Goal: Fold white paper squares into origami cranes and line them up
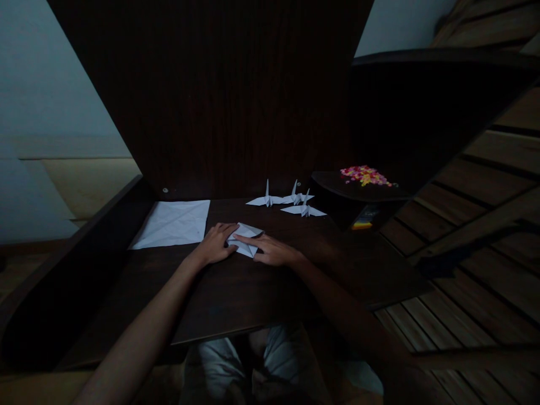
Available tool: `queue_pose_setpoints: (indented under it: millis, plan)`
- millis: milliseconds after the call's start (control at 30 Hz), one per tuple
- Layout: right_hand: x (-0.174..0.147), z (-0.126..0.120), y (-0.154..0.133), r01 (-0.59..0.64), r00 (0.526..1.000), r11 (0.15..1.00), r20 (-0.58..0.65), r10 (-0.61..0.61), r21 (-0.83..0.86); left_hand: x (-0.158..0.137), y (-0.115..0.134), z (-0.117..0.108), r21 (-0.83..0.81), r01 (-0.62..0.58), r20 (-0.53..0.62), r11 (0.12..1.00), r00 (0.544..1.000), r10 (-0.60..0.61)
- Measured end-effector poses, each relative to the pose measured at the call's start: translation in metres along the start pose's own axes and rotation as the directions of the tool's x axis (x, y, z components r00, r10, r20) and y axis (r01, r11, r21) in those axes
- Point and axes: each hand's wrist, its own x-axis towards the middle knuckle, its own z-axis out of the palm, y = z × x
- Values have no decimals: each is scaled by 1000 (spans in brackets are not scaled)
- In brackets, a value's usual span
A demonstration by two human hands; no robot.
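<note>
1. At the desk's back left corner, beside the raised side panel, a white sheet lies flat, its far side along the back edge and a crease running slantwise over it.
2. The left forearm reaches in from the front edge, slanting away and rightward. The left hand lies palm down, fingers together and stretched over the paper's left part, thumb lower and apart; whether it pinches anything, I cannot tell.
3. Between the hands, the folded paper rests on the desktop, between back and front edges, nearer the back, with several flaps and creases showing.
4. The right forearm slants in leftward from the front. The right hand is turned inward, index finger laid across the paper, thumb near its lower right side, touching it; whether they grip, I cannot tell.
5. Three white paper cranes stand close together near the back edge, right of its middle, wings spread, one in front of the others.
6. At the back right corner, a small raised shelf carries a heap of pink, red and yellow bits.
</note>
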Motion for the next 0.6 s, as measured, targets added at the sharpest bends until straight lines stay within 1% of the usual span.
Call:
queue_pose_setpoints:
  millis: [133, 267, 433, 600]
  plan:
    - [1, 0, 2, 5, 1000, 1000, 1, -5, -19, -3, 3, -4, 16, -13, 43, 1000, 999, 12]
    - [3, 4, 6, 33, 999, 996, -23, -35, -77, -4, 5, -4, 18, -31, 55, 999, 998, 30]
    - [4, 10, 9, 37, 997, 987, -62, -47, -157, -3, 8, 0, 44, -23, 24, 999, 999, 22]
    - [4, 11, 10, 50, 994, 983, -87, -66, -175, -2, 10, 1, 67, -45, 9, 997, 999, 44]
